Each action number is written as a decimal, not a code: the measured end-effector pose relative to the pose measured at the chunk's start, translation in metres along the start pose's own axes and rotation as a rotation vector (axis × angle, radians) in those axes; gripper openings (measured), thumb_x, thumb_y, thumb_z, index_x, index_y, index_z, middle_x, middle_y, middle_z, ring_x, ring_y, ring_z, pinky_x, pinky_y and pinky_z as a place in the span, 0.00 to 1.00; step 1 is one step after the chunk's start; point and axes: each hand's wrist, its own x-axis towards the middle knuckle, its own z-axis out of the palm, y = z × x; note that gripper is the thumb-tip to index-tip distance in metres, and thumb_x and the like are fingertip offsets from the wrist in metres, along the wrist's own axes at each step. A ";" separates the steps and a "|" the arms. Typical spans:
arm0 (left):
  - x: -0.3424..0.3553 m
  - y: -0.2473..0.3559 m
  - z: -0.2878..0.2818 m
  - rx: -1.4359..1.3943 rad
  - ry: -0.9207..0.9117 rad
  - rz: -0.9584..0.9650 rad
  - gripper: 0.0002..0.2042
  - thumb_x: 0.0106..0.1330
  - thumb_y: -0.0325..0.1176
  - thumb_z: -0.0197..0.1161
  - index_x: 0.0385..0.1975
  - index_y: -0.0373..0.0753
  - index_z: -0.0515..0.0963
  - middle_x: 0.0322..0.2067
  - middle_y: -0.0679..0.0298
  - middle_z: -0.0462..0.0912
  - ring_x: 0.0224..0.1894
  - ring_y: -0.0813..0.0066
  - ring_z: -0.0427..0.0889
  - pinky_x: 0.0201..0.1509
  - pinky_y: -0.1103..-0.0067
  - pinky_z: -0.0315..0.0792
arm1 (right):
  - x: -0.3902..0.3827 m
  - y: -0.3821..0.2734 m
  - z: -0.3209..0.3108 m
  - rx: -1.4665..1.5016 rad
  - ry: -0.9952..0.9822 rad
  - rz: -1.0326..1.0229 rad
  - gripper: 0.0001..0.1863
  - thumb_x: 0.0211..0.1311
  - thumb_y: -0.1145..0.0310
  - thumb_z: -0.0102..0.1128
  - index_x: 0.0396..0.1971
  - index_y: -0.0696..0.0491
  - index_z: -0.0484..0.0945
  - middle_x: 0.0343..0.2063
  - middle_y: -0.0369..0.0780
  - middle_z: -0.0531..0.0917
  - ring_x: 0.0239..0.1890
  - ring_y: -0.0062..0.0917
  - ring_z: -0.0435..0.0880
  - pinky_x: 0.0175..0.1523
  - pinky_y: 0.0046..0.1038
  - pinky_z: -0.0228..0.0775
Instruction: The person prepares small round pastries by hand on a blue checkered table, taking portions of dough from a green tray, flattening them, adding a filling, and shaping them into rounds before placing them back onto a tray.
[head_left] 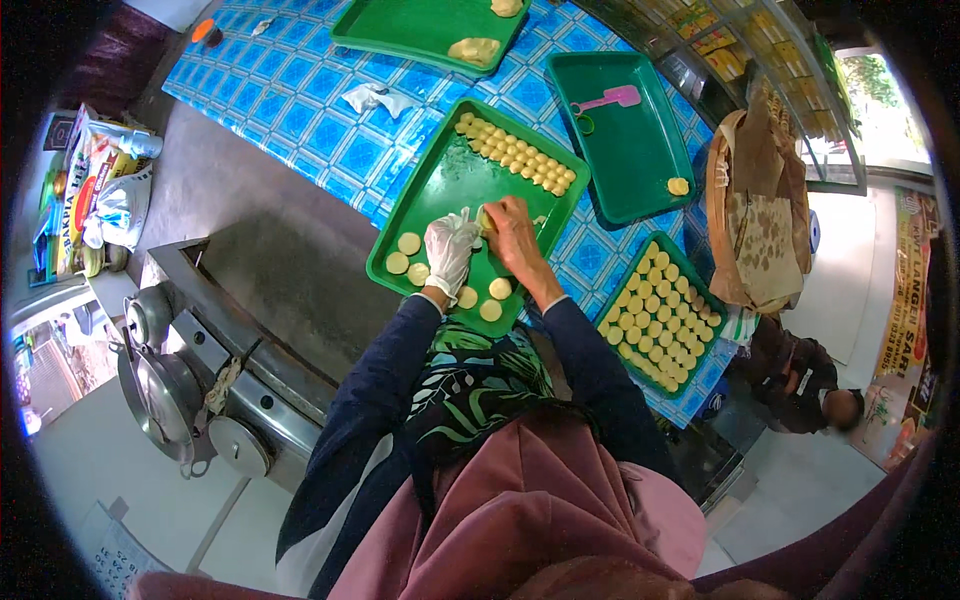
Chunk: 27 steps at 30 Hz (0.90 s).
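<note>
Over a green tray (395, 235), my left hand (450, 248), in a white glove, and my bare right hand (515, 245) meet with curled fingers. Pinched between them is a small pale-yellow dough piece (487, 219), mostly hidden by the fingers. Rows of small dough balls (520, 155) fill the tray's far end. Several flattened dough rounds (409, 243) lie at its near end, around my left hand. One flattened dough round (500, 288) sits just below my right hand.
Right of my tray, another green tray (625, 150) holds a pink scraper (608, 98). A tray of dough rounds (628, 345) stands nearer on the right. Beyond is a tray with dough lumps (370, 30). At left is a stove with a pot (165, 395); a person (800, 375) is at right.
</note>
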 end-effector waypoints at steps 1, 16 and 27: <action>-0.001 0.002 0.004 -0.015 0.018 0.003 0.11 0.60 0.33 0.66 0.20 0.33 0.79 0.17 0.59 0.80 0.20 0.73 0.79 0.26 0.72 0.70 | -0.003 0.003 -0.001 -0.002 -0.002 0.000 0.20 0.47 0.77 0.72 0.44 0.56 0.82 0.40 0.48 0.80 0.40 0.44 0.80 0.49 0.40 0.74; 0.016 0.033 -0.008 -0.512 -0.391 -0.466 0.06 0.69 0.28 0.64 0.31 0.32 0.81 0.27 0.67 0.81 0.25 0.80 0.79 0.27 0.82 0.70 | -0.019 0.012 0.023 0.115 0.158 0.262 0.19 0.46 0.75 0.73 0.42 0.55 0.85 0.32 0.46 0.79 0.34 0.39 0.80 0.39 0.37 0.73; 0.034 -0.009 -0.033 0.801 -0.404 0.551 0.03 0.62 0.33 0.60 0.31 0.43 0.79 0.25 0.59 0.80 0.29 0.58 0.83 0.30 0.65 0.75 | -0.001 0.014 0.025 0.327 0.149 0.474 0.13 0.44 0.76 0.74 0.34 0.59 0.88 0.27 0.43 0.86 0.25 0.28 0.85 0.30 0.30 0.77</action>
